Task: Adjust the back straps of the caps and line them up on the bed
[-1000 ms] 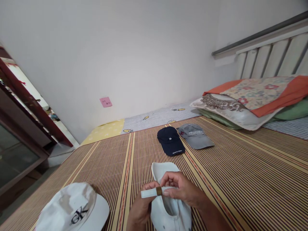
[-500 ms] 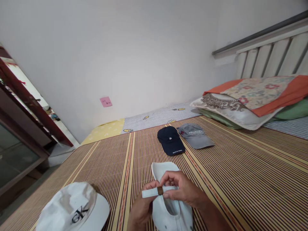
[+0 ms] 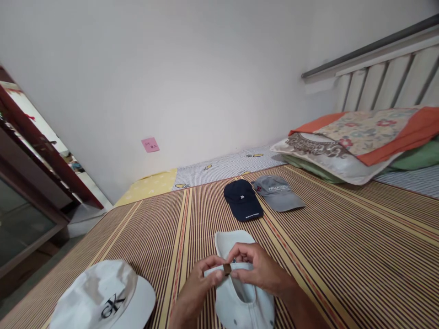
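While the white cap (image 3: 240, 297) lies upside down on the striped bamboo mat (image 3: 343, 256) at the near edge, my left hand (image 3: 199, 283) pinches its white strap and my right hand (image 3: 257, 269) grips the small brown buckle (image 3: 227, 269) between thumb and forefinger. A white bucket hat (image 3: 103, 297) sits near left. A navy cap (image 3: 243, 199) and grey cap (image 3: 277, 193) lie farther off, side by side, pillows (image 3: 346, 146) far right.

White cap (image 3: 240, 306), brownish buckle (image 3: 227, 269), striped mat (image 3: 343, 246).
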`<state>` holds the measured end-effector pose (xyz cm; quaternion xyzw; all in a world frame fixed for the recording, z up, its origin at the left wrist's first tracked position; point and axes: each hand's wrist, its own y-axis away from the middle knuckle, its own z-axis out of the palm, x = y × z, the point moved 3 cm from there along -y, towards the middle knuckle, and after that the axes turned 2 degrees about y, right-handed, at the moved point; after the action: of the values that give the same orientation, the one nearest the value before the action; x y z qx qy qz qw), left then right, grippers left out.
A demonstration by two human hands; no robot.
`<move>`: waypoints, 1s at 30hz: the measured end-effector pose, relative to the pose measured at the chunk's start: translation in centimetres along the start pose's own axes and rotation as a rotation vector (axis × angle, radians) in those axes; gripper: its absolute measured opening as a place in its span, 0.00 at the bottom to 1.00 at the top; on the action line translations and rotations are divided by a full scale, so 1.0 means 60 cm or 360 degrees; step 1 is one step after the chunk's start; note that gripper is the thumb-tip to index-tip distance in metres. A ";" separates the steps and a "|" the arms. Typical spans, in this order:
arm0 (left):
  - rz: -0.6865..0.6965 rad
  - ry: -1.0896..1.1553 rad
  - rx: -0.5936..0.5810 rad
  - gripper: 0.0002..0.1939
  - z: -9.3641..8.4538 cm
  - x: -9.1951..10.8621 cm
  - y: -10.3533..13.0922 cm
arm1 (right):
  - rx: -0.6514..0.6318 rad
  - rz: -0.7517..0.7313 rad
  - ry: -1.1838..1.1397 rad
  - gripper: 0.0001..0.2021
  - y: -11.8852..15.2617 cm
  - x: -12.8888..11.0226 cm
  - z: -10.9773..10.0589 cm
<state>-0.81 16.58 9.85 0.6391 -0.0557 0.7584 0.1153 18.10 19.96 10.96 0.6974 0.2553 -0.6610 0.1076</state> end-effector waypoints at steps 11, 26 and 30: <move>-0.0067 0.0170 -0.0171 0.21 0.012 -0.011 -0.002 | -0.0014 -0.0025 0.0116 0.13 0.006 -0.013 -0.003; 0.0032 0.0236 -0.0094 0.21 0.011 -0.012 -0.005 | -0.0066 -0.0107 0.0226 0.17 0.004 -0.019 0.003; 0.0047 0.0223 -0.0062 0.23 0.015 -0.007 -0.007 | -0.0043 -0.0058 0.0239 0.16 0.006 -0.015 0.003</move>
<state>0.24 16.70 9.55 0.5813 -0.0716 0.8016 0.1200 18.09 19.38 11.77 0.7386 0.2844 -0.6052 0.0855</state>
